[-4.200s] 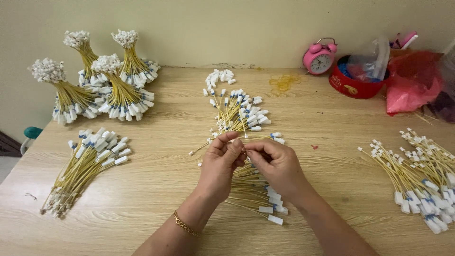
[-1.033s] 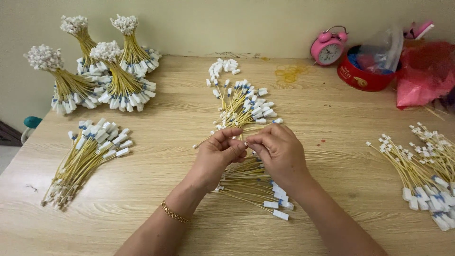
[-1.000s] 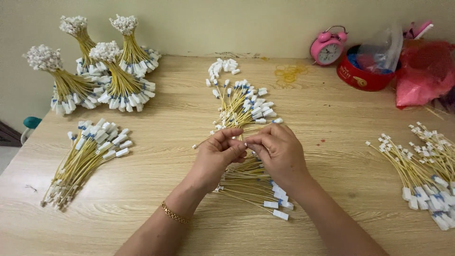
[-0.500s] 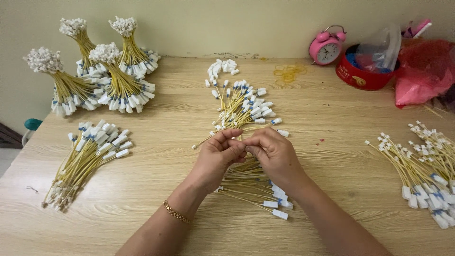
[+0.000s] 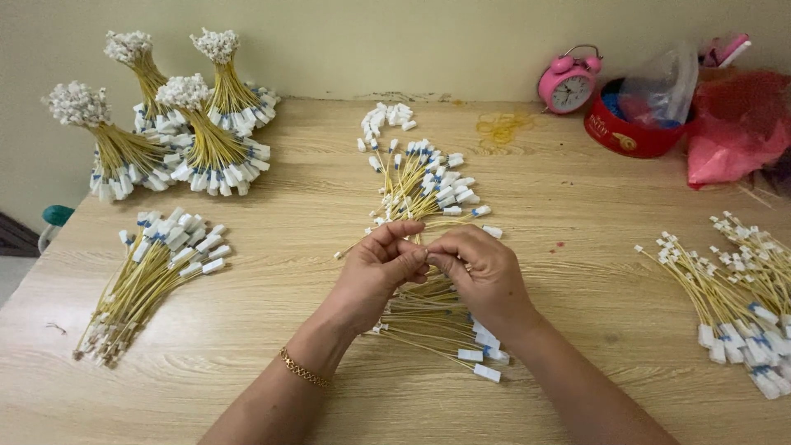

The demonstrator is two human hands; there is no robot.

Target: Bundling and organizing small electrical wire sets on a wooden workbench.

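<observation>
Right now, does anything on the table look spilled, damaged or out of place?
Nothing looks damaged. The middle pile is loosely scattered, with a few white-tipped pieces strayed toward the wall, unlike the tied bundles. Some yellow rubber bands lie loose near the alarm clock. Both hands, left and right, pinch cables over the pile.

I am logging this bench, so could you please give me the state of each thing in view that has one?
Left hand: pinching thin yellow cables.
Right hand: pinching the same cables.
Centre pile: loose, fanned out flat.
Left pile: lying flat, gathered.
Right pile: lying flat, spread.
Bundles: tied, standing upright.
Plastic bag: open, sitting in the red tin.
Clock: upright.
</observation>
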